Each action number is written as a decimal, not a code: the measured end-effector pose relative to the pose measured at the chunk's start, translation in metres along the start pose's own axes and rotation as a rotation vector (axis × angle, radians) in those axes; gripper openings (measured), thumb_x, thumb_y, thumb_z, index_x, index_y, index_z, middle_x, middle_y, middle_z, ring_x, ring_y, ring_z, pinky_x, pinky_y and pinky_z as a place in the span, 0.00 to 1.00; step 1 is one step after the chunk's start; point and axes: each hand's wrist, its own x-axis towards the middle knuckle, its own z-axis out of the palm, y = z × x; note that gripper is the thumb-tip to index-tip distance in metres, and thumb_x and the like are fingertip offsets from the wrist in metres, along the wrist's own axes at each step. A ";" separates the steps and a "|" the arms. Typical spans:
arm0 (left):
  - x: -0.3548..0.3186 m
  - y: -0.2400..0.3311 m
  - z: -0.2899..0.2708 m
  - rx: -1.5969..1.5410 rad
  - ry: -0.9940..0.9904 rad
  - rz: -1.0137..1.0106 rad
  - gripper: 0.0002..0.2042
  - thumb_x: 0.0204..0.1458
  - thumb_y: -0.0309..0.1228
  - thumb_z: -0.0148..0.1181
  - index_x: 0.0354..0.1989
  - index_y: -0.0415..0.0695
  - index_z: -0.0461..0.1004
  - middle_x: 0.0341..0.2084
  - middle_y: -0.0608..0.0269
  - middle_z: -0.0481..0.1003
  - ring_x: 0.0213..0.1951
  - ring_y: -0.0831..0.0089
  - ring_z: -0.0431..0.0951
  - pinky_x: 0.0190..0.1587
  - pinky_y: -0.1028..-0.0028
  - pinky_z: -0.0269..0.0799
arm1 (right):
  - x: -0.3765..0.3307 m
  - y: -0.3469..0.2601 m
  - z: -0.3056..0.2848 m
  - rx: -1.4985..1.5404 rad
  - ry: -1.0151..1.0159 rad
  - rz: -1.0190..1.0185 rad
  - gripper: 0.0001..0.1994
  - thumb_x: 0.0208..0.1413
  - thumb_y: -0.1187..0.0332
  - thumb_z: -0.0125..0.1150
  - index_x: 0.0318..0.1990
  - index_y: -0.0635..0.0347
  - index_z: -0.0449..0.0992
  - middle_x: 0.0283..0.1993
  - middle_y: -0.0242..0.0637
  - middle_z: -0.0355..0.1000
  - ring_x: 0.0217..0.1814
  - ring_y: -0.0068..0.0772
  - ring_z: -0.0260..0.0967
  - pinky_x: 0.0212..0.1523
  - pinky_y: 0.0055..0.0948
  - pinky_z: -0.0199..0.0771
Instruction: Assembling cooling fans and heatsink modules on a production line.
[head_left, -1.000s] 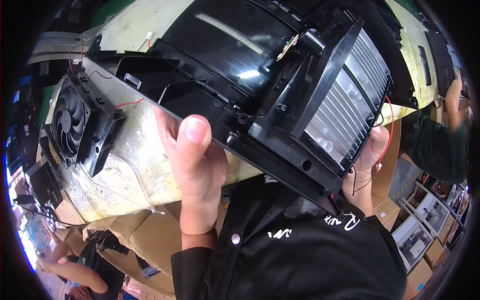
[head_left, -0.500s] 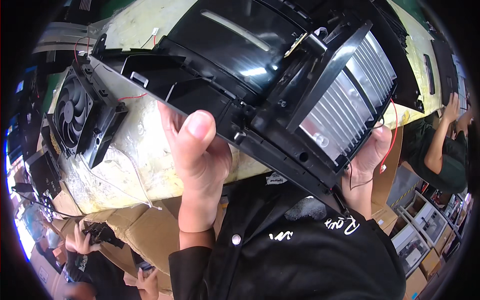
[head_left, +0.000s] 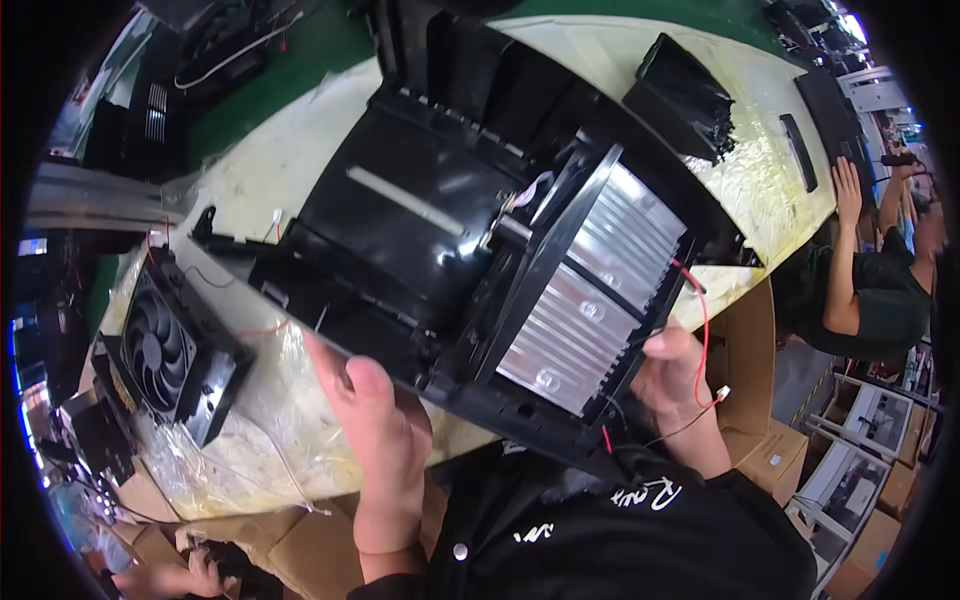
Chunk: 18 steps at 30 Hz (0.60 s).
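My left hand (head_left: 375, 405) is closed on the near left edge of a large black plastic housing (head_left: 330, 210), thumb uppermost, its other fingers partly hidden beneath. My right hand (head_left: 672, 378) grips the same housing at its near right corner, beside the silver finned heat sinks (head_left: 590, 300) mounted on it. A glossy black panel with a long pale slot fills the housing's middle. Near my right hand, a red wire (head_left: 706, 320) and a dark wire run out to a small white connector (head_left: 722, 393). The housing is tilted over the table.
A black fan unit (head_left: 160, 345) stands on the plastic-covered table (head_left: 300, 440) at the left, with loose wires. A black block (head_left: 685, 95) and a thin black bar (head_left: 798, 152) lie at the far right. Cardboard boxes (head_left: 765, 460) flank me. Co-workers' hands (head_left: 847, 190) show at both sides.
The housing has shifted left and lower in the picture, with both hands still on it. More of the far table and a black block now show. The red wire and connector hang differently.
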 end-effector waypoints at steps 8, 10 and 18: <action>-0.032 -0.027 -0.014 -0.033 0.063 0.053 0.33 0.62 0.55 0.42 0.65 0.41 0.55 0.59 0.60 0.65 0.56 0.65 0.69 0.60 0.65 0.63 | -0.062 -0.117 -0.030 -1.249 -0.223 0.178 0.25 0.52 0.75 0.65 0.58 0.73 0.68 0.37 0.47 0.78 0.38 0.32 0.79 0.41 0.27 0.77; -0.047 -0.034 -0.013 0.380 -0.064 0.120 0.49 0.53 0.57 0.57 0.70 0.38 0.37 0.65 0.55 0.51 0.64 0.65 0.56 0.65 0.65 0.53 | -0.078 -0.142 -0.033 -1.066 0.224 -0.385 0.13 0.58 0.69 0.57 0.42 0.74 0.76 0.28 0.41 0.77 0.21 0.21 0.72 0.26 0.17 0.71; -0.075 -0.040 0.022 0.118 0.017 -0.125 0.30 0.65 0.49 0.36 0.65 0.37 0.49 0.60 0.56 0.59 0.59 0.67 0.60 0.63 0.66 0.52 | 0.079 -0.131 -0.011 -0.953 -0.472 -0.364 0.18 0.66 0.62 0.48 0.58 0.63 0.71 0.52 0.33 0.73 0.55 0.20 0.66 0.57 0.21 0.63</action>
